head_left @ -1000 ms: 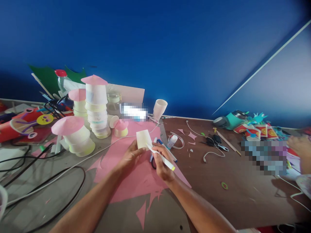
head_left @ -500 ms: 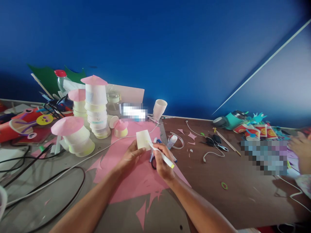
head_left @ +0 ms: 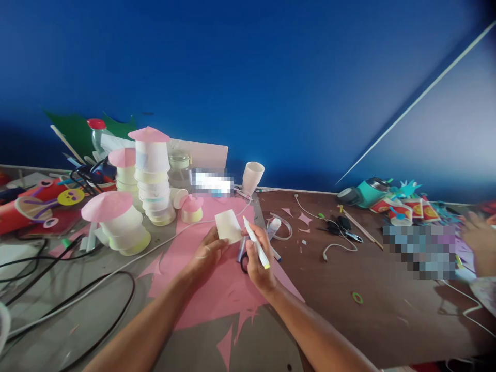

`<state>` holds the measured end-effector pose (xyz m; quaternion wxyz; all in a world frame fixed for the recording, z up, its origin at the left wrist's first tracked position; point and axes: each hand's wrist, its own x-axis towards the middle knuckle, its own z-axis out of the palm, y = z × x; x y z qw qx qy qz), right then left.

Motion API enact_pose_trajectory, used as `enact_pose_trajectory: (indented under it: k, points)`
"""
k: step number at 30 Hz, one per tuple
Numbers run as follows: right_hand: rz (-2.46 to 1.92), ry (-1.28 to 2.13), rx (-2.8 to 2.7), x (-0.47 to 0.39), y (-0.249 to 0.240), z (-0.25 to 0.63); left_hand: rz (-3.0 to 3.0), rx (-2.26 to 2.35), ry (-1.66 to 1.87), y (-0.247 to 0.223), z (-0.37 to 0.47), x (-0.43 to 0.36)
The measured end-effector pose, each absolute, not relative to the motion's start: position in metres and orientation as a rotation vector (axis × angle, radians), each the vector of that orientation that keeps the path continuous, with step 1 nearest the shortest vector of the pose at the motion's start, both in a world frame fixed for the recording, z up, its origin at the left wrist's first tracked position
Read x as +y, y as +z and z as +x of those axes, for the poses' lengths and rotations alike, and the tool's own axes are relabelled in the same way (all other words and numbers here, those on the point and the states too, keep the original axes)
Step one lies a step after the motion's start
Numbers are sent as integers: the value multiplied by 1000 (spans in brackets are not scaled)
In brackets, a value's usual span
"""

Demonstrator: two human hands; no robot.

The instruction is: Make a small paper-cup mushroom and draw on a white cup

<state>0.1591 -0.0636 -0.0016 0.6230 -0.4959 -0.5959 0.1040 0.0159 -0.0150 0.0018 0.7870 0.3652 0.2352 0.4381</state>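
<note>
My left hand (head_left: pixel 209 250) pinches the lower edge of a small pale-yellow square piece of paper (head_left: pixel 228 226) and keeps it tilted up. Between the closed fingers of my right hand (head_left: pixel 260 258) is a white marker (head_left: pixel 257 245) with a yellow end; its tip points up, just right of the paper and apart from it. Both hands are over a pink sheet of paper (head_left: pixel 209 302). Scissors (head_left: pixel 244 262), mostly hidden, lie beside my right hand, and a small white bottle or glue stick (head_left: pixel 274 226) is just beyond it.
Stacked white cups with pink cone roofs (head_left: pixel 149 155) stand at the left, among cables (head_left: pixel 132 279). A white cup (head_left: pixel 253 176) is by the blue wall. Keys (head_left: pixel 343 226), a teal bottle (head_left: pixel 368 192) and another person's hand (head_left: pixel 478 240) are at the right.
The marker's tip has come off the paper and swung to its right, with the marker now more upright. The paper has turned slightly in my left hand.
</note>
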Motion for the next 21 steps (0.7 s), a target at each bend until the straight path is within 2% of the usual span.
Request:
enact_pose_trajectory:
  k: [21]
  points:
    - [-1023, 145, -1528, -66, 1, 162, 872, 545, 960, 7, 16, -16]
